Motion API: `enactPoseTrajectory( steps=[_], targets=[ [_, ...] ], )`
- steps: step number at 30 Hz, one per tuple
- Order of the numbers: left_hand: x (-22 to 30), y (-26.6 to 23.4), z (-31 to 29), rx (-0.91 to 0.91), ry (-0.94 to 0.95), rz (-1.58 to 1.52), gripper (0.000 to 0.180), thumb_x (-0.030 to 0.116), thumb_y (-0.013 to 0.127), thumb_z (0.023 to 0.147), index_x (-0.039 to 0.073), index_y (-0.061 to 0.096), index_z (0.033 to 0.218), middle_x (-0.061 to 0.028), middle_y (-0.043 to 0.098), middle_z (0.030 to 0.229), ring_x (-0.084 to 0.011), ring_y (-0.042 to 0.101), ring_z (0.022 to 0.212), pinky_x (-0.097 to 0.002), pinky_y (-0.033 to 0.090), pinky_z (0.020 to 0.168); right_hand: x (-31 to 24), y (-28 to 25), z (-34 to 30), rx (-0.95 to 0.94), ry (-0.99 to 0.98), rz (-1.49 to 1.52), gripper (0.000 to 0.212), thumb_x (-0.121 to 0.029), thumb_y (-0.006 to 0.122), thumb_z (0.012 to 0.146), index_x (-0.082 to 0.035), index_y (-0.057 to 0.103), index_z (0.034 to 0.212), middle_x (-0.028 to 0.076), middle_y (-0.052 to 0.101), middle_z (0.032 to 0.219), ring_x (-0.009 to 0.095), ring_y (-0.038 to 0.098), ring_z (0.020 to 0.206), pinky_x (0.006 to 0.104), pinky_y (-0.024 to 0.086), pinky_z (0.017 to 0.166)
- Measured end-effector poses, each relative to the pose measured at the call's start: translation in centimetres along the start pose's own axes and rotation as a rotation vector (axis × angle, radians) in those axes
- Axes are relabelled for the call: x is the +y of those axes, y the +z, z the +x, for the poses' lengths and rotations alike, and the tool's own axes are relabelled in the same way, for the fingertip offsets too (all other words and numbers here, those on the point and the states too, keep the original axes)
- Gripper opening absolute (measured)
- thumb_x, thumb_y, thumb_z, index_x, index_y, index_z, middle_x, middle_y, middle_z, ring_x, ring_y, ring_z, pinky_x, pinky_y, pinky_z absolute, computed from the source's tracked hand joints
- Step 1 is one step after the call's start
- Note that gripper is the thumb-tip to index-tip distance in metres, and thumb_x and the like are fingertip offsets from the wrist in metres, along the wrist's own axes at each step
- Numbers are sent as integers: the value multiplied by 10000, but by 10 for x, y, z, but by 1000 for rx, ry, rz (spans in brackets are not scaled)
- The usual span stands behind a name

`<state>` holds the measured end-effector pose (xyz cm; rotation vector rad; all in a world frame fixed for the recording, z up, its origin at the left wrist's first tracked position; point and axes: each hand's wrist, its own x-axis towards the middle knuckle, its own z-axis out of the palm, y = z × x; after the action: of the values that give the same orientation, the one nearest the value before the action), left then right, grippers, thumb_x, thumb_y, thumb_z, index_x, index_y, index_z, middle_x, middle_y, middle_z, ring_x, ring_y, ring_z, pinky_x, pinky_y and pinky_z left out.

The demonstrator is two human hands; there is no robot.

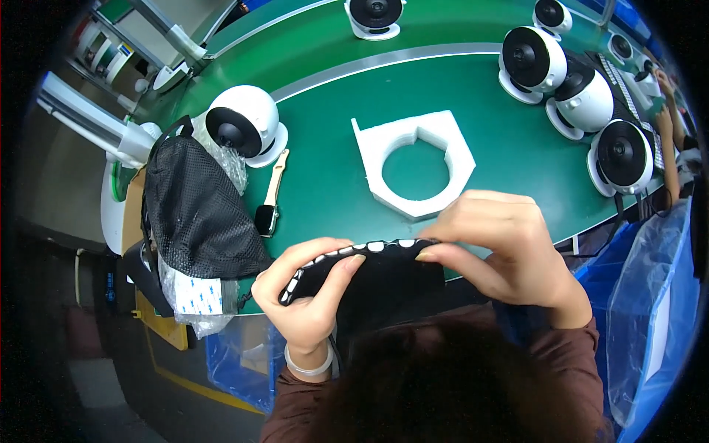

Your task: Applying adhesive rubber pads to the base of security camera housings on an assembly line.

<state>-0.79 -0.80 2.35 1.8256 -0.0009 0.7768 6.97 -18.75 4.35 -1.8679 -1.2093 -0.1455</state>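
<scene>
Both my hands hold a thin, curved black piece with white patches along its edge [376, 246], close to the table's front edge. My left hand [301, 299] pinches its left part between thumb and fingers. At the right end, the thumb and fingertips of my right hand [509, 247] are closed on it. I cannot make out what kind of thing it is; fingers cover its ends, and its lower part merges with the dark background. Beyond my hands, a white foam block with a large round opening [458, 151] lies on the green table [325, 125].
Left of the foam are a watch with a cream strap [274, 184], a black mesh bag [196, 203] and a white-and-black camera [255, 114]. Several similar cameras [622, 156] stand at right. Blue bins with clear liners [642, 295] sit lower right. Another person's arm [668, 148] shows far right.
</scene>
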Motion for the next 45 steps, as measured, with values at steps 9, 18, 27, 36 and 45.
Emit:
enactPoseTrajectory(
  steps=[9, 18, 27, 36, 45],
  targets=[
    [7, 1, -4, -9, 38, 84, 140, -78, 664, 592, -35, 611, 714, -90, 623, 683, -125, 594, 625, -208, 455, 601, -6, -1, -5, 191, -42, -165, 197, 56, 650, 586, -26, 600, 758, 77, 617, 751, 205, 595, 671, 259, 459, 583],
    [-2, 5, 0, -44, -50, -27, 129, -65, 673, 600, -37, 599, 702, -83, 615, 683, -109, 580, 626, -204, 447, 595, 6, 6, -8, 231, -136, -283, 145, -34, 620, 634, -30, 549, 760, 64, 575, 699, 213, 570, 616, 274, 446, 505],
    [-31, -3, 13, 42, -229, -24, 136, -15, 676, 624, -22, 606, 741, -36, 597, 679, -73, 540, 614, -180, 417, 580, -13, -1, -18, 211, -258, -313, 144, -41, 602, 588, -34, 595, 732, 103, 615, 805, 201, 604, 709, 270, 490, 605],
    [-50, -5, 3, -62, -375, -175, 139, 0, 665, 620, -28, 605, 742, -38, 593, 693, -79, 522, 634, -187, 402, 602, 24, 25, -30, 457, 518, 553, 283, 26, 568, 756, 25, 488, 1027, -4, 546, 528, 15, 475, 467, 135, 320, 449],
    [-49, -8, -9, -40, -423, -256, 148, -45, 646, 608, -35, 595, 747, -45, 585, 698, -85, 525, 631, -175, 402, 592, 45, 36, -36, 529, 588, 680, 72, -30, 551, 792, 28, 533, 831, -4, 502, 498, 17, 424, 431, 152, 301, 418]
  ],
)
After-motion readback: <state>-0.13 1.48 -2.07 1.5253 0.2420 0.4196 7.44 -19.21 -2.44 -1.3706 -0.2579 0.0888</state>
